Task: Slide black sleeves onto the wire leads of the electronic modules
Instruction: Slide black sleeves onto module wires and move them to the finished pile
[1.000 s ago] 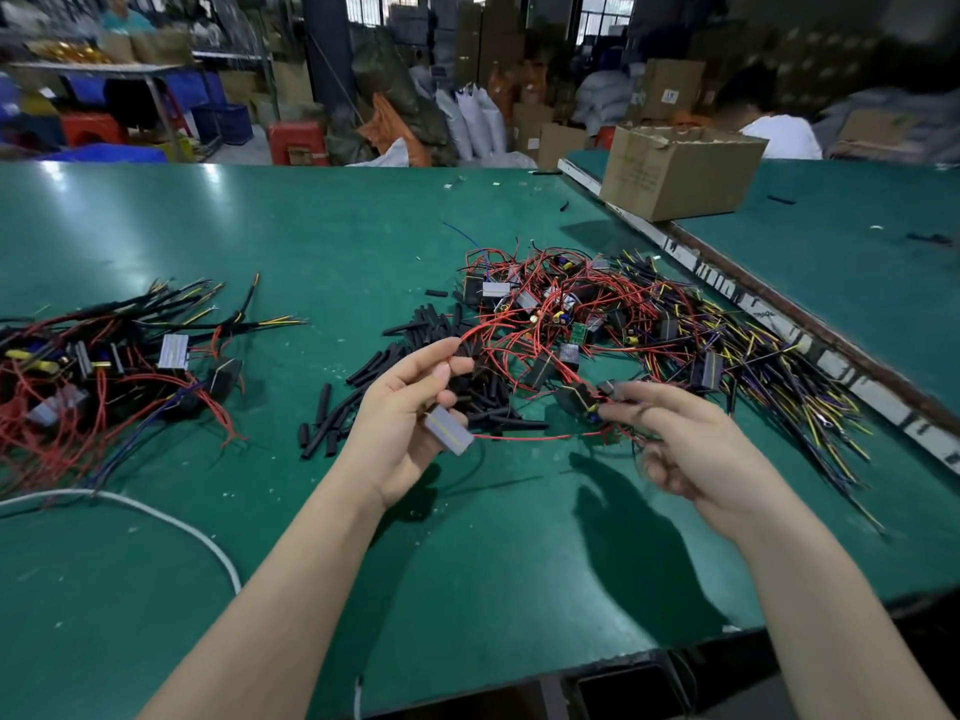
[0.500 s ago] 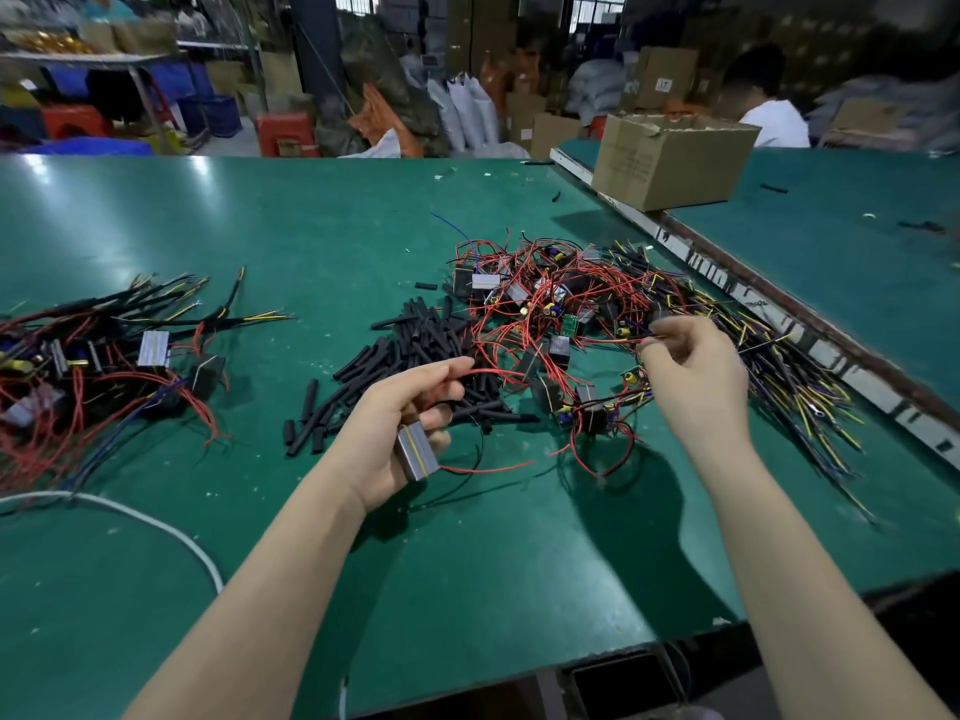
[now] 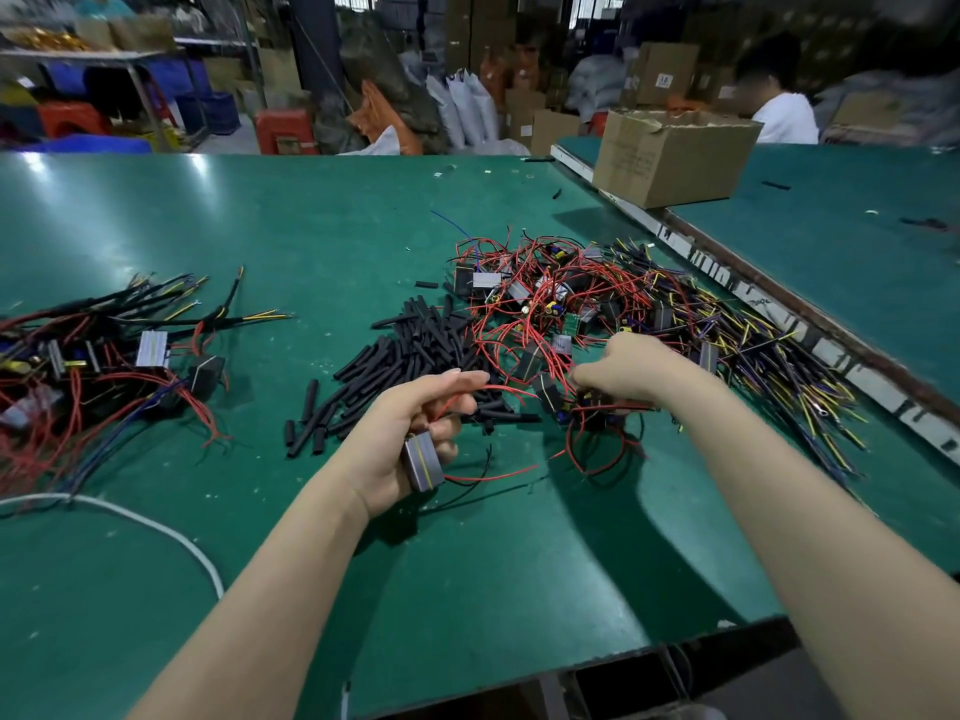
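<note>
The left hand (image 3: 410, 433) grips a small grey module (image 3: 423, 459) in its curled fingers; a thin yellow stripe runs along the module's side, and it hangs low in the palm, just above the green counter (image 3: 311, 226). The same hand pinches a red lead (image 3: 498, 389) between thumb and forefinger, the wire running right toward the tangle. The right hand (image 3: 628, 368) is curled down into the pile of unsleeved modules (image 3: 597, 314), fingers closed among red and black wires; exactly what it holds I cannot tell. Between and beyond the 2 hands lies a heap of short black sleeves (image 3: 405, 356), matte tubes scattered loosely. At far left sits a pile of sleeved modules (image 3: 104, 345), their leads bundled in black with yellow tips showing. A white cord (image 3: 156, 527) curves across the near left. A cardboard box (image 3: 670, 158) stands on the far right edge. Behind are stacked cartons, sacks, red stools, and a seated person in white (image 3: 779, 116).
</note>
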